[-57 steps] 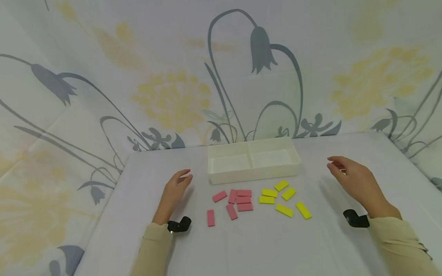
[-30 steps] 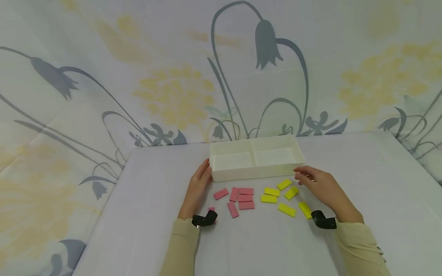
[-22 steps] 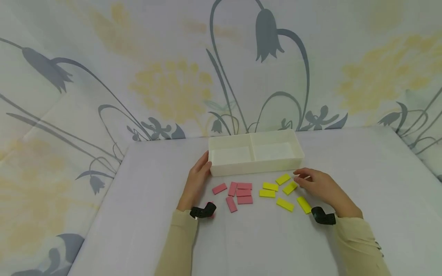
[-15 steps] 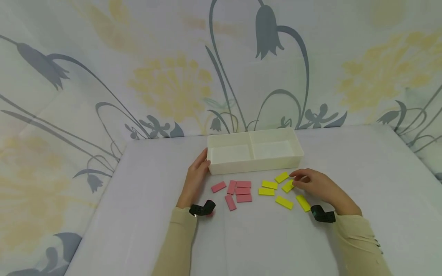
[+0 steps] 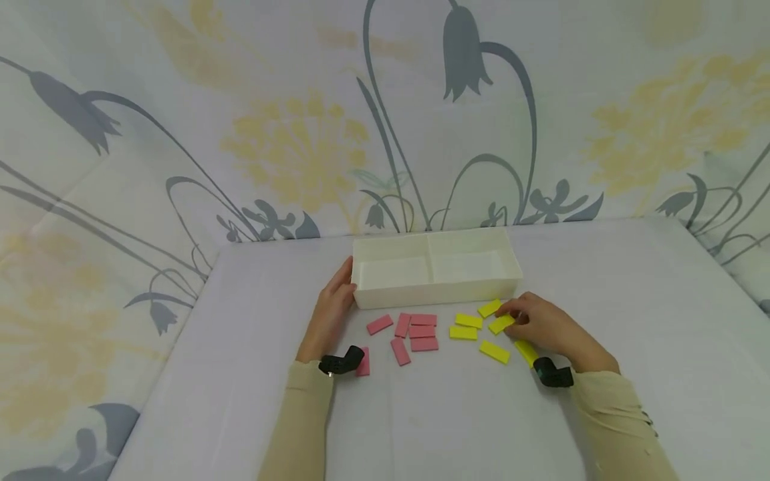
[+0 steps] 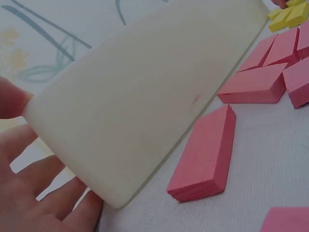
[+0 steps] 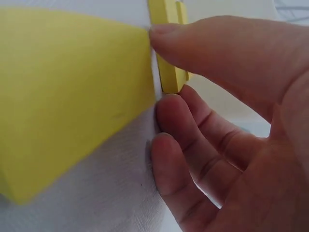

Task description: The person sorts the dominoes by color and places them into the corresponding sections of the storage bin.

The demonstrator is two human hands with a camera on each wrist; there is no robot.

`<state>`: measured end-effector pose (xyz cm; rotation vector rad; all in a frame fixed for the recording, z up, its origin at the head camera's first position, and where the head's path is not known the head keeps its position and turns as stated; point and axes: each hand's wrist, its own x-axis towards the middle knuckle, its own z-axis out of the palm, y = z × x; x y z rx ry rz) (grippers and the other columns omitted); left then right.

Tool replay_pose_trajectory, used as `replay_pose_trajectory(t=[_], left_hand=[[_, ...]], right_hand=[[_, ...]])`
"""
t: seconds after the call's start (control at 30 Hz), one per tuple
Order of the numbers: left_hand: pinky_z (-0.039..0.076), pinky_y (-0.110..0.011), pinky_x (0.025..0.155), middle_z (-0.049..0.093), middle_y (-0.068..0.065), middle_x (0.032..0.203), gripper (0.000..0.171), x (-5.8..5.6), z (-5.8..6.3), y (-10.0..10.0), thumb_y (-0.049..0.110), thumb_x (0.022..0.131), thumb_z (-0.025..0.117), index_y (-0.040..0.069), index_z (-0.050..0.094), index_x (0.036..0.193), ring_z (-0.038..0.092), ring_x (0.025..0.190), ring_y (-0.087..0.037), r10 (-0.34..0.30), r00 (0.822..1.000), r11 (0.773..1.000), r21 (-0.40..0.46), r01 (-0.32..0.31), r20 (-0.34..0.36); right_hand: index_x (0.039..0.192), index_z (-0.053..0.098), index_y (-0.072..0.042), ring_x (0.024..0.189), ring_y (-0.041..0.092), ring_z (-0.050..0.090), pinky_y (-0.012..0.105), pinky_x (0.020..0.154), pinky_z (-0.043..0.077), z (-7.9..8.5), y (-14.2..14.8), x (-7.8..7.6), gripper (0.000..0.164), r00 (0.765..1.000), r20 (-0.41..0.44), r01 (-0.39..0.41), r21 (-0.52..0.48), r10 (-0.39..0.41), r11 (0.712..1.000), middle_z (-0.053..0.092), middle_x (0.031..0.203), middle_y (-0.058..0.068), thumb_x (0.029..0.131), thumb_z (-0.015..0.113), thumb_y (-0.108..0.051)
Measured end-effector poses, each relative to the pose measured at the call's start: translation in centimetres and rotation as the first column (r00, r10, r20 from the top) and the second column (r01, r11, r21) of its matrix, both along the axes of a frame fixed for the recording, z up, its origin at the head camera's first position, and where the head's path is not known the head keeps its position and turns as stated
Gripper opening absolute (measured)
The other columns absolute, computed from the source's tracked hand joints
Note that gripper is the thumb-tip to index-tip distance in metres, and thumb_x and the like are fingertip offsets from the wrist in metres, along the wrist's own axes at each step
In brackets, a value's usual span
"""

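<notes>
White and probably plastic, the two-compartment tray [image 5: 436, 294] stands at the back of the tablecloth [image 5: 445, 421]. We see the left hand [image 5: 327, 310] gripping its left end, thumb at the near corner, fingers along the end wall. The right hand [image 5: 541, 325] has its thumb and fingertips bent at a yellow block [image 5: 498, 326] just in front of the tray's right half; whether they pinch it, we cannot tell.

We judge crowding to be the main risk. A second yellow block [image 5: 489, 307], closer to the tray, lies so near the fingers that a wide pinch could shove it against the near wall. The right wrist camera [image 5: 552, 374] overlaps a third yellow block [image 5: 526, 353], farther from the tray, and a low wrist could drag it; the left wrist camera [image 5: 340, 363] threatens a pink block [image 5: 363, 364] likewise. If the left hand pushes unevenly, we would expect the tray to skid or turn.

The tray's near wall rises above the blocks, so a hand moving low could bump it. Behind the tray, the flowered curtain [image 5: 301, 153] leaves us little room; to its right, we find plenty.
</notes>
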<state>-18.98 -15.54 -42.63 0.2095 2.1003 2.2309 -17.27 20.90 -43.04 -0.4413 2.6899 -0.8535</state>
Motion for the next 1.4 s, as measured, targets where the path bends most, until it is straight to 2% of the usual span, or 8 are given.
replay_pose_trajectory(t=[0.17, 0.33, 0.7, 0.83, 0.93, 1.0, 1.2, 1.4], left_hand=[[0.019, -0.035, 0.105, 0.017, 0.002, 0.147, 0.052, -0.9, -0.1, -0.4, 0.006, 0.094, 0.035, 0.012, 0.019, 0.143, 0.016, 0.133, -0.016, -0.117, 0.993, 0.987, 0.106, 0.119, -0.025], [0.015, -0.033, 0.106, 0.014, 0.004, 0.147, 0.053, -1.1, -0.1, -0.6, 0.005, 0.094, 0.035, 0.012, 0.016, 0.143, 0.014, 0.133, -0.012, -0.156, 0.987, 0.977, 0.145, 0.159, -0.028], [0.016, -0.035, 0.106, 0.013, -0.002, 0.148, 0.050, -1.3, -1.1, -0.9, 0.007, 0.096, 0.033, 0.009, 0.017, 0.143, 0.012, 0.134, -0.018, -0.109, 0.994, 0.981, 0.158, 0.112, -0.033], [0.023, -0.033, 0.104, 0.023, 0.005, 0.145, 0.050, -1.5, -2.1, -1.1, 0.023, 0.095, 0.043, 0.019, 0.026, 0.142, 0.022, 0.131, -0.011, -0.024, 1.000, 1.000, 0.014, 0.024, -0.011], [0.027, -0.032, 0.102, 0.029, 0.012, 0.142, 0.050, -1.5, -2.6, -1.0, 0.032, 0.092, 0.047, 0.027, 0.031, 0.139, 0.027, 0.127, -0.004, 0.032, 0.999, 0.994, -0.106, -0.030, 0.010], [0.027, -0.033, 0.102, 0.031, 0.013, 0.141, 0.049, -1.4, -2.7, -0.9, 0.032, 0.092, 0.047, 0.028, 0.032, 0.139, 0.027, 0.127, -0.004, 0.040, 0.999, 0.992, -0.123, -0.037, 0.017], [0.028, -0.032, 0.101, 0.032, 0.012, 0.140, 0.048, -1.1, -2.8, -1.0, 0.031, 0.092, 0.047, 0.029, 0.034, 0.138, 0.028, 0.127, -0.005, 0.043, 0.999, 0.992, -0.119, -0.042, 0.012], [0.027, -0.034, 0.102, 0.029, 0.008, 0.142, 0.050, -1.0, -2.9, -1.1, 0.031, 0.092, 0.048, 0.024, 0.032, 0.139, 0.027, 0.129, -0.010, 0.023, 1.000, 0.996, -0.083, -0.023, -0.003]], right_hand=[[0.102, 0.061, -0.010, 0.080, 0.019, 0.048, 0.032, 0.067, 0.041, 0.3, 0.1, -0.4, 0.026, 1.000, -0.021, 0.014, 0.049, -0.013, 0.999, 0.049, 0.090, 0.004, 0.078, 0.067, -0.017], [0.103, 0.059, -0.008, 0.080, 0.019, 0.047, 0.032, 0.067, 0.040, 0.6, 0.3, -0.3, 0.031, 0.999, 0.005, 0.045, 0.020, -0.045, 0.999, 0.052, 0.090, 0.003, 0.078, 0.068, -0.023], [0.104, 0.061, -0.009, 0.075, 0.018, 0.046, 0.030, 0.064, 0.039, 0.5, 0.7, -0.5, 0.036, 0.998, 0.015, 0.063, -0.088, -0.062, 0.994, 0.054, 0.083, 0.003, 0.079, 0.067, -0.034], [0.106, 0.062, -0.009, 0.081, 0.018, 0.049, 0.031, 0.069, 0.041, 0.4, 1.1, -0.4, 0.037, 0.996, 0.046, 0.086, -0.095, -0.082, 0.992, 0.059, 0.093, 0.003, 0.082, 0.061, -0.038], [0.106, 0.062, -0.007, 0.082, 0.017, 0.051, 0.031, 0.069, 0.042, 0.5, 1.5, -0.3, 0.040, 0.992, 0.086, 0.105, -0.110, -0.096, 0.988, 0.062, 0.092, 0.002, 0.086, 0.054, -0.041], [0.106, 0.061, -0.005, 0.080, 0.018, 0.052, 0.031, 0.069, 0.042, 0.7, 1.7, -0.1, 0.042, 0.987, 0.118, 0.125, -0.135, -0.109, 0.983, 0.062, 0.089, 0.002, 0.088, 0.051, -0.042], [0.105, 0.059, -0.002, 0.080, 0.023, 0.057, 0.035, 0.074, 0.046, 2.1, 1.4, 0.0, 0.042, 0.982, 0.123, 0.170, -0.273, -0.141, 0.947, 0.063, 0.090, 0.010, 0.089, 0.051, -0.041], [0.110, 0.057, -0.002, 0.086, 0.029, 0.059, 0.040, 0.082, 0.044, 3.3, 0.9, 0.2, 0.040, 0.982, 0.061, 0.188, -0.441, -0.180, 0.877, 0.061, 0.098, 0.019, 0.088, 0.054, -0.036]])
